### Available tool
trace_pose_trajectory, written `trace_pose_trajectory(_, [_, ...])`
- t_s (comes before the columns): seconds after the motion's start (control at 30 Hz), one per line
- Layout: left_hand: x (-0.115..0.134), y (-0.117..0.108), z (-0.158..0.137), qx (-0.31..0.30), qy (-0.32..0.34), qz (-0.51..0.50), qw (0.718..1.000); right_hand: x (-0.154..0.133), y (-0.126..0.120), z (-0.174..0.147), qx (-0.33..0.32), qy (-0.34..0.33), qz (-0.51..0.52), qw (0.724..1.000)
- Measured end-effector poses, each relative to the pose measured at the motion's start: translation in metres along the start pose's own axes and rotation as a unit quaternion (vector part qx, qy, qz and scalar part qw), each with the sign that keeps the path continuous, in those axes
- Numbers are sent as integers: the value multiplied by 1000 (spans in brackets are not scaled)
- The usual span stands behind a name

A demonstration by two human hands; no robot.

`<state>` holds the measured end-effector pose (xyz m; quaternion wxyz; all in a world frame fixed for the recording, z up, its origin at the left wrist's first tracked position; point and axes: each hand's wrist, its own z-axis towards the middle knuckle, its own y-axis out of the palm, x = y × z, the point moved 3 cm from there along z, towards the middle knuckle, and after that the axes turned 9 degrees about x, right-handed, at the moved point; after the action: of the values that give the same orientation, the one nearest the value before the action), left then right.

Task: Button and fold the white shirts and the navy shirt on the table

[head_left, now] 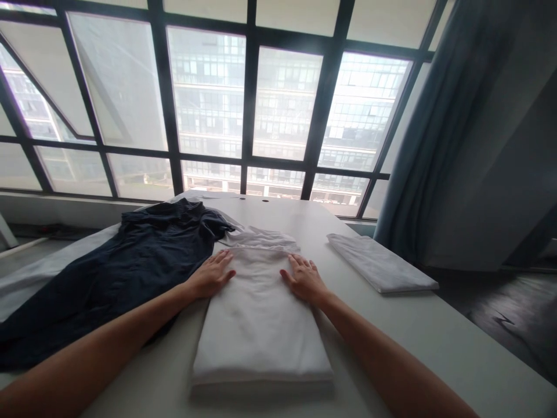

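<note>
A white garment [261, 325], folded into a long rectangle, lies on the table in front of me. Its far part [265, 238] is a loose, crumpled stretch of white cloth beyond the fold; whether it belongs to the same piece I cannot tell. My left hand [212, 274] rests flat on the far left edge of the folded cloth, fingers stretched out. On the far right edge lies my right hand [303, 278], also flat with its fingers extended. Neither hand grips anything.
A dark navy garment [143, 261] is spread on the left, over more white cloth [82, 255]. Another folded white garment [380, 264] lies near the right edge of the white table [456, 342]. Windows [206, 93] stand behind, with a dark curtain [426, 145] at right.
</note>
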<state>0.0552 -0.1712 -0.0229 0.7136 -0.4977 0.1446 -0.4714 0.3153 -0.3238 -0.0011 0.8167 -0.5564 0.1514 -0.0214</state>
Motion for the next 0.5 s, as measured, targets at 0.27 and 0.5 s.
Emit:
trace_pose_trajectory(0.27, [-10,-15,11,104,-177,-195,959,22,5,20,108,97,249,958])
trace_pose_trajectory(0.5, [-8,-19,14,85,-306,-414,853,25,6,26,145,134,400,895])
